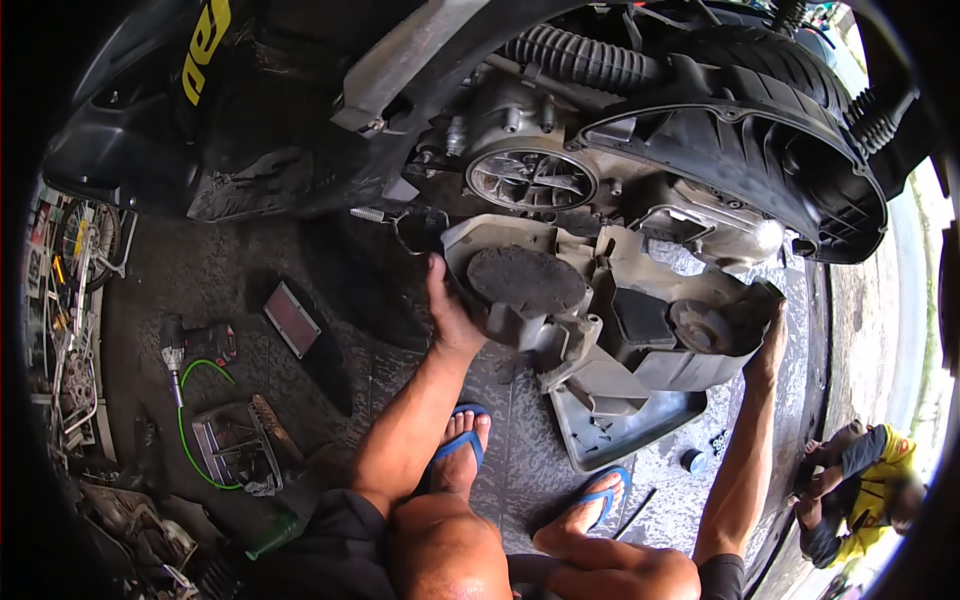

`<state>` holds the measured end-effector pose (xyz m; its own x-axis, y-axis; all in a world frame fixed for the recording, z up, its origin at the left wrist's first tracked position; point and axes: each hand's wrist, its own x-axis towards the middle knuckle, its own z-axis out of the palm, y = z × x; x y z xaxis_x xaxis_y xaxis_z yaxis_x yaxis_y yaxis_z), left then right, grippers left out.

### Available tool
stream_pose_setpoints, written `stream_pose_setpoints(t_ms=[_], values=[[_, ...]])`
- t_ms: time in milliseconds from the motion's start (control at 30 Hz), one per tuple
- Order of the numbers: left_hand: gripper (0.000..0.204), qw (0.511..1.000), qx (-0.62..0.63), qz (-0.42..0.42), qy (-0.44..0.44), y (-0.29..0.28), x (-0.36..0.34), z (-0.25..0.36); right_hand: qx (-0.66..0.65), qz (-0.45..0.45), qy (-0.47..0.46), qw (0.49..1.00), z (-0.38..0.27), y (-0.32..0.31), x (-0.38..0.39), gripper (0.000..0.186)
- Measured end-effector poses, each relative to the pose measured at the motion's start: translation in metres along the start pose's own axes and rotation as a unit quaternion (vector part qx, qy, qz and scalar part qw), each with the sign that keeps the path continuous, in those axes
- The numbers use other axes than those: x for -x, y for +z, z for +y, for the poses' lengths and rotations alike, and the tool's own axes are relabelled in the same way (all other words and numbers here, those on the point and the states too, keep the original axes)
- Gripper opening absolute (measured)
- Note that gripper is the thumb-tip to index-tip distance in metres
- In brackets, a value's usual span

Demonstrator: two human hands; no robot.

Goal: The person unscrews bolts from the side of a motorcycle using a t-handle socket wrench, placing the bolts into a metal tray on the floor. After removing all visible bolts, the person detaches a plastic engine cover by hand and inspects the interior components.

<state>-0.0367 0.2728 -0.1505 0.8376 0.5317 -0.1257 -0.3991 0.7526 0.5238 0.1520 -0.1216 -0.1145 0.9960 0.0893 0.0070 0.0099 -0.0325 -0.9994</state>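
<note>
A light grey plastic engine cover [690, 372] is held up in front of me, its hollow inner side with dark foam pads facing me. My left hand [455, 318] is closed on its left end, thumb up along the edge. My right hand [768, 345] is wrapped round its right end, the fingers partly hidden behind the rim. Just beyond the cover is the scooter's engine, with its round cooling fan [530, 178] exposed. An open black airbox housing [740, 150] sits to the right of the fan.
Below the cover lies a metal tray [640, 428] with small screws. A blue cap [694, 460] is beside it. On the left floor are a power drill [205, 345], a rectangular air filter [292, 318] and a green cable [188, 440]. Another person [865, 490] crouches far right.
</note>
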Motion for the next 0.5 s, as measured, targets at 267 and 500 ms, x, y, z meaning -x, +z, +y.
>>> stream_pose_setpoints(t_ms=[267,500], values=[[0.067,0.999,0.017,0.009,-0.027,0.006,-0.005,-0.002,-0.011,-0.003,0.049,0.999,0.004,-0.009,-0.013,0.058],[0.069,0.998,0.035,-0.019,-0.053,0.001,-0.008,-0.004,-0.003,0.019,0.036,0.999,0.004,0.0,-0.016,0.058]])
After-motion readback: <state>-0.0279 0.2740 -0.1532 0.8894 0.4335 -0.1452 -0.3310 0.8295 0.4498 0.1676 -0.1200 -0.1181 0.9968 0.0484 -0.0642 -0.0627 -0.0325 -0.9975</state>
